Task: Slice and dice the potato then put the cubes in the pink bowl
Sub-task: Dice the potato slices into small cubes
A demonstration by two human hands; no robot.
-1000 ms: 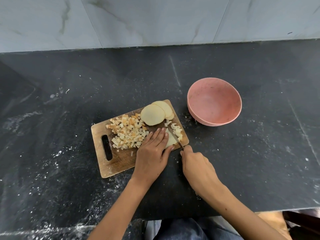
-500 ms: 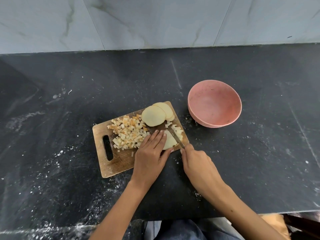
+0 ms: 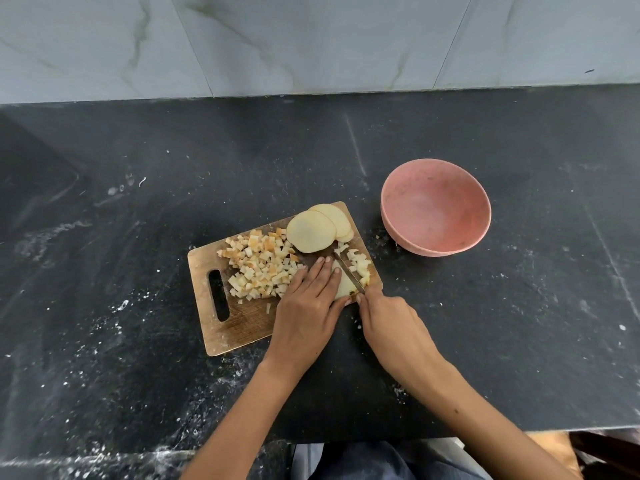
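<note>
A wooden cutting board (image 3: 239, 323) lies on the dark counter. On it are a pile of potato cubes (image 3: 259, 268), a few round potato slices (image 3: 315, 230) at the far edge, and a small heap of fresh cubes (image 3: 360, 266) at the right edge. My left hand (image 3: 311, 306) presses straight fingers down on a potato slice (image 3: 344, 285). My right hand (image 3: 391, 323) grips a knife (image 3: 348, 273) whose blade cuts through that slice. The pink bowl (image 3: 435, 206) stands to the right of the board, with nothing inside.
The black stone counter (image 3: 138, 202) carries white specks and smears. A marble-tiled wall (image 3: 311, 43) rises behind it. The counter's front edge runs just below my forearms, with my clothed lap (image 3: 381, 459) beneath.
The knife blade has shifted slightly left across the slice, and the heap of fresh cubes at the board's right edge has grown. My left hand stays pressed on the slice.
</note>
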